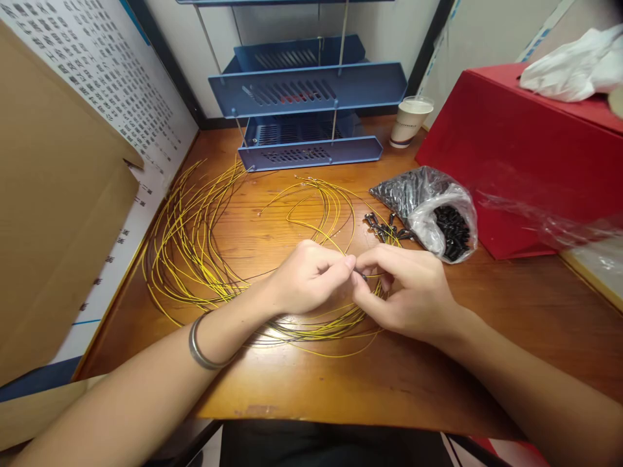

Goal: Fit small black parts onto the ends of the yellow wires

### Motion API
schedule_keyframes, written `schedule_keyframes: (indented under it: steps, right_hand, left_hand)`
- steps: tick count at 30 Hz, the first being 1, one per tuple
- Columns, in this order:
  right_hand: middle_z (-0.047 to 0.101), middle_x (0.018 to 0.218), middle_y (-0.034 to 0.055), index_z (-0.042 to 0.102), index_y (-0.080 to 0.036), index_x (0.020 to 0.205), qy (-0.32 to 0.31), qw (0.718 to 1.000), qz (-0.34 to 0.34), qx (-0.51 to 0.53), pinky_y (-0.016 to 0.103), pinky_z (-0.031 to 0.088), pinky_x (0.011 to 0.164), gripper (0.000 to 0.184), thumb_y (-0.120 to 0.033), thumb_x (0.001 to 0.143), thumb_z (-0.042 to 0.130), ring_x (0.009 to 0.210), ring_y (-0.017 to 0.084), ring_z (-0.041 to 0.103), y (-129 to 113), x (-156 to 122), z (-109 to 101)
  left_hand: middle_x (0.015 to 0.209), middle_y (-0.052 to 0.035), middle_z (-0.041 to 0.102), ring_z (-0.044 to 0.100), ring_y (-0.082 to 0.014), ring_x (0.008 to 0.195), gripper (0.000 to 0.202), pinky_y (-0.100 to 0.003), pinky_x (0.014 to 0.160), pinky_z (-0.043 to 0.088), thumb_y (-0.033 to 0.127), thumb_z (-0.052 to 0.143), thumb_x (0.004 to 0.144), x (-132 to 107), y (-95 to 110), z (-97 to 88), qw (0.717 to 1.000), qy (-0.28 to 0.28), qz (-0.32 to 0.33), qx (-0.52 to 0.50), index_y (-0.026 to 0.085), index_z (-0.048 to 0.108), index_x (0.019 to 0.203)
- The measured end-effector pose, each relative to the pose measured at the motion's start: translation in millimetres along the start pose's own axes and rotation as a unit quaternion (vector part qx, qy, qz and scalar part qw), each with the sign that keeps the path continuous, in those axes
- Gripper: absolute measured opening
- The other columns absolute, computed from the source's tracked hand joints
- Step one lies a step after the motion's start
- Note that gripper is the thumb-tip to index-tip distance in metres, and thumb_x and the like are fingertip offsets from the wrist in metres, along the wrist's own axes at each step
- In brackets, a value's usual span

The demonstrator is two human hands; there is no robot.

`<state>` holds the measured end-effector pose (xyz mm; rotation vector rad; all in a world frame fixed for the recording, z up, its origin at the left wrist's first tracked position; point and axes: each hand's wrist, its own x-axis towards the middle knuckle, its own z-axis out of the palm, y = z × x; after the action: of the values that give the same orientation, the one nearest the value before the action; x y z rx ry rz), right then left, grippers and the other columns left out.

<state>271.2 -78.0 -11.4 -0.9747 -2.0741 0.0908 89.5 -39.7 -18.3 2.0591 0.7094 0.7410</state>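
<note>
My left hand (305, 279) and my right hand (402, 288) meet over the middle of the wooden table (511, 324). Both are closed in a pinch, fingertips almost touching. Between them sits a small black part (361, 275) on the end of a thin yellow wire (335, 327). The left pinches the wire, the right the black part. Loops of yellow wires (189, 253) lie under and to the left of my hands. A metal bangle (198, 347) circles my left wrist.
A clear plastic bag of small black parts (438, 217) lies right of the wires, with a few loose ones (384, 227) beside it. A red box (525, 149), a paper cup (409, 120), a blue tiered tray rack (306, 97) and a cardboard sheet (53, 214) ring the table.
</note>
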Motion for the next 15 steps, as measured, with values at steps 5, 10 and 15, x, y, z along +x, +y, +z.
schedule_keyframes:
  steps: [5,10,15]
  right_hand:
    - [0.054,0.058,-0.0056,0.056,-0.018,0.072,0.0,1.0,-0.006,-0.009,0.021,0.032,0.047,0.009,-0.013,0.077,0.062,0.044,0.005,0.039,-1.3,0.5,-1.0]
    - [0.052,0.057,-0.0057,0.056,-0.017,0.072,0.001,1.0,-0.003,-0.01,0.021,0.033,0.048,0.008,-0.012,0.076,0.061,0.045,0.005,0.039,-0.3,0.3,-2.1]
    - [0.053,0.058,-0.0053,0.058,-0.016,0.073,0.004,1.0,-0.012,-0.004,0.021,0.033,0.049,0.007,-0.013,0.077,0.062,0.047,0.005,0.039,-0.1,-0.8,-1.7]
  left_hand:
    - [0.047,-0.003,0.062,0.055,-0.0105,0.045,0.051,-0.024,0.053,0.042,0.028,0.043,0.094,-0.3,1.1,1.0,0.993,0.106,-0.01,-0.048,0.017,0.058,0.046]
    - [0.045,-0.0025,0.059,0.055,-0.0105,0.044,0.055,-0.024,0.052,0.043,0.031,0.043,0.098,1.3,-0.8,1.2,0.977,0.183,-0.027,-0.103,0.017,0.056,0.047]
    - [0.047,-0.0015,0.059,0.053,-0.0084,0.045,0.057,-0.022,0.051,0.04,0.038,0.045,0.101,-0.2,1.2,2.6,0.992,0.111,0.011,-0.061,0.015,0.059,0.05]
